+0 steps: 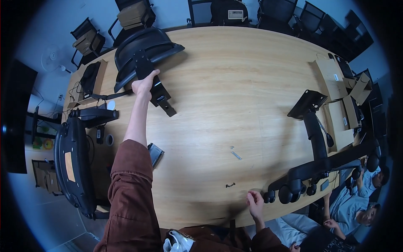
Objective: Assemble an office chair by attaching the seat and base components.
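Note:
My left hand (144,87) is stretched forward and closed around the black back bracket (161,95) of an office chair backrest (140,52). The backrest lies toward the far left of the table, and the bracket's free end points toward the middle. Close to the near table edge, my right hand (255,202) has its fingers curled together. Whatever they may hold is too small to make out. Dark bolts (230,185) lie just left of this hand. Farther off are silver bolts (236,156) and a small metal piece (231,147).
A wheeled chair base (321,164) with a mounting plate (308,104) lies at the right, beside opened cardboard boxes (336,109). At the left are a black chair seat (75,164), a tape roll (109,140) and a small box (155,154). Two people (357,206) sit at the lower right.

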Motion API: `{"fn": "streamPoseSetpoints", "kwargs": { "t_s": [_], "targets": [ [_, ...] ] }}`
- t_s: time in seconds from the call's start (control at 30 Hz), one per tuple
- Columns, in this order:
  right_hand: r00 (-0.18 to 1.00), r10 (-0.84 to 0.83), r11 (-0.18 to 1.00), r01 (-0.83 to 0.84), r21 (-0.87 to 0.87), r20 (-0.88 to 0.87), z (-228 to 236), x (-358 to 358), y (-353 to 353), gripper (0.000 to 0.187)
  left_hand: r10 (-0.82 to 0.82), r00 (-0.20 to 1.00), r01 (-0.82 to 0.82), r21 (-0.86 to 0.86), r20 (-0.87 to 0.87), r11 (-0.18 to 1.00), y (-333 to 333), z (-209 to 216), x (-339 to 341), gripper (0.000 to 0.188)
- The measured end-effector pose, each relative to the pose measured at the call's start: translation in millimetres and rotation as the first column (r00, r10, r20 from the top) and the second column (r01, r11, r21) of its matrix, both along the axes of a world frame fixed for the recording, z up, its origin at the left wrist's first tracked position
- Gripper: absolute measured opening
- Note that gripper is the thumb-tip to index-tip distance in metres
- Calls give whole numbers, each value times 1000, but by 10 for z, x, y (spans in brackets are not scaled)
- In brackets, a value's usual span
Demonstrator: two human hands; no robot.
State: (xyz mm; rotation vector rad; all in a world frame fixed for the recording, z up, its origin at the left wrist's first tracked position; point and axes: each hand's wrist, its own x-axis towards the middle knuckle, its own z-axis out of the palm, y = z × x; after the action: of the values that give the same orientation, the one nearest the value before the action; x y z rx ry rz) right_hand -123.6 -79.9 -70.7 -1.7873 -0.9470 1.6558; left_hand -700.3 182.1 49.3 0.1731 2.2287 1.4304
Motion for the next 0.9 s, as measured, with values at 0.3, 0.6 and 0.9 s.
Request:
{"fn": "streamPoseSetpoints", "kwargs": {
  "t_s": [0.3, 0.6, 0.9],
  "targets": [
    [998, 56, 998, -55, 26, -28, 16, 152, -74, 18, -278, 958, 263, 165, 77, 951, -72, 5, -71, 58],
    [997, 73, 997, -74, 23, 23, -20, 357, -100, 20, -197, 910, 209, 6, 365, 978, 124, 81, -320, 46],
    [993, 116, 993, -116, -25, 11, 36, 352, -52, 28, -506, 638, 291, 427, 580, 856, 104, -179, -732, 18]
  ]
}}
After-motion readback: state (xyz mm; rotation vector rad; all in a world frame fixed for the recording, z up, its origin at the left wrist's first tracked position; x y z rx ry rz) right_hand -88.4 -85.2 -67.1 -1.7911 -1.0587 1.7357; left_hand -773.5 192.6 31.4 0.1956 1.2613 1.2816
